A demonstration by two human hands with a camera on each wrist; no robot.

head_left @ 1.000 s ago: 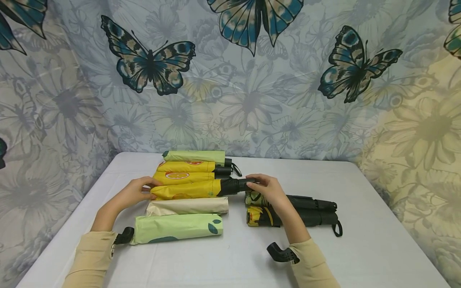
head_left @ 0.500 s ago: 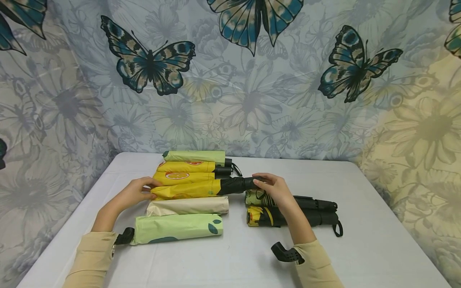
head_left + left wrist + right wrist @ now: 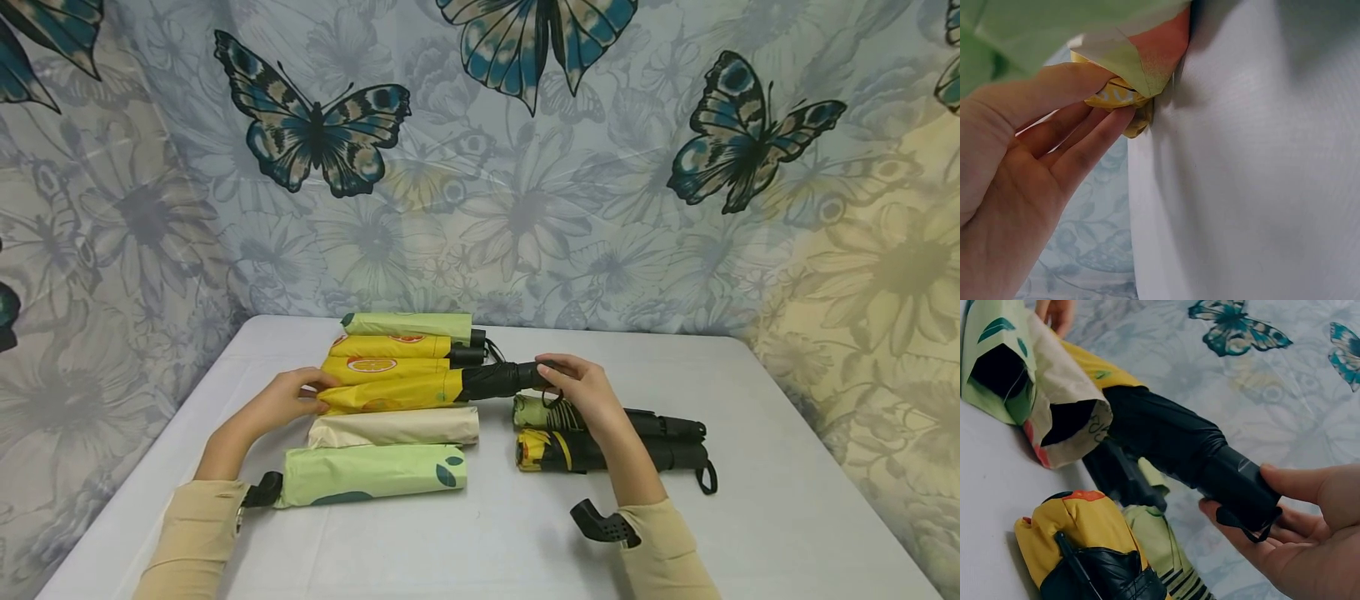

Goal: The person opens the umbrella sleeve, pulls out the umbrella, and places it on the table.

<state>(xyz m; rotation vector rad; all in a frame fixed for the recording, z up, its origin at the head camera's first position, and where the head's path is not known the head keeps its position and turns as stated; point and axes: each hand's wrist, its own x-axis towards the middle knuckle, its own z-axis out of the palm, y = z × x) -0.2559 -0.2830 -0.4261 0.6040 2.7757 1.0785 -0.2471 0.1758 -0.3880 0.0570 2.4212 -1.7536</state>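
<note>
A folded black umbrella sticks out of the right end of a yellow sleeve. My left hand pinches the sleeve's closed left end; in the left wrist view thumb and fingers meet on its yellow tip. My right hand grips the umbrella's black handle between thumb and fingers, and a wrist loop dangles there in the right wrist view. Just in front of the yellow sleeve lie a cream sleeve and a light green sleeve; both have open right ends in the right wrist view.
Two more yellow covered umbrellas and a green covered one lie behind. Under my right forearm rest two bare folded umbrellas, one green and black, one yellow and black. All are on a white table before a butterfly-print cloth.
My right hand has moved right and slightly up with the umbrella's handle, and a little more black umbrella shows outside the yellow sleeve. My left hand keeps its place at the sleeve's end.
</note>
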